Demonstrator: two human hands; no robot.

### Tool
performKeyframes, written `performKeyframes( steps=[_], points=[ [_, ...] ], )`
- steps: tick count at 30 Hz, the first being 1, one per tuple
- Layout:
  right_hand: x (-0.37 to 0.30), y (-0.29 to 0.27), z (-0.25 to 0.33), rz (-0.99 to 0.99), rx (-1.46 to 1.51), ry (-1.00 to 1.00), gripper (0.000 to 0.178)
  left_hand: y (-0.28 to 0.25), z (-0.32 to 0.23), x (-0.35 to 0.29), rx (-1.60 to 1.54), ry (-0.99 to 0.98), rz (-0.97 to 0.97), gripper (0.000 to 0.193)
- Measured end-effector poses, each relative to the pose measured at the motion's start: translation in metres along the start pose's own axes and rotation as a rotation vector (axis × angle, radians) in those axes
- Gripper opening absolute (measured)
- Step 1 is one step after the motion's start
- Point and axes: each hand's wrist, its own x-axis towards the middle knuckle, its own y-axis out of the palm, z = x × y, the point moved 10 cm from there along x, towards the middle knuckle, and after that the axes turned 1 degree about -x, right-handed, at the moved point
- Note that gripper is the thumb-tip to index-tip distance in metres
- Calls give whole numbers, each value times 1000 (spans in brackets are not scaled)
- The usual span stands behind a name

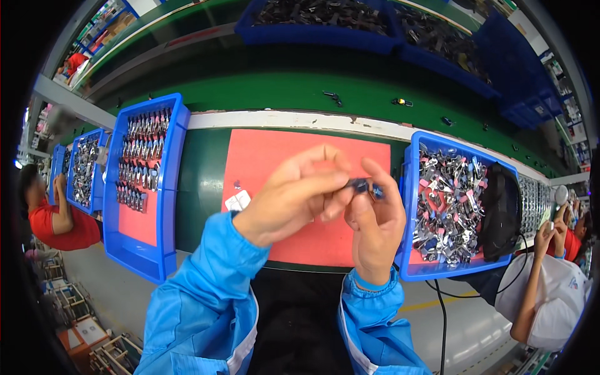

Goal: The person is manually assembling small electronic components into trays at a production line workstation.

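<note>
Above a red mat [312,244], my two hands meet around a small dark, shiny piece [359,185] with a blue part at its right end. My left hand [294,197] pinches its left side between thumb and fingers. The fingers of my right hand [378,219] curl around the other side, its thumb pressed up from below. Fingers cover much of the piece, so I cannot tell its exact kind. Left of my left wrist, a white tag-like piece [238,201] lies on the mat, a tiny dark bit [237,184] just above it.
At left, a blue tray [170,206] holds rows of small metal clipper-like pieces. A blue bin [407,244] at right holds a heap of them and a black bag [501,212]. Beyond runs a green conveyor [281,94] with scattered pieces and large blue bins [375,42]. People sit both sides.
</note>
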Motion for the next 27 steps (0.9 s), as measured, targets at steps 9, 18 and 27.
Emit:
performKeyframes(
  steps=[9, 18, 27],
  points=[
    [-9, 11, -31, 209, -334, 45, 28, -39, 1, -44, 708, 384, -253, 25],
    [-20, 30, -54, 260, -243, 189, 24, -62, -9, -69, 730, 466, -430, 22],
    [-23, 37, -60, 260, -403, 215, 21, -62, -15, -77, 794, 523, -356, 20]
  ],
)
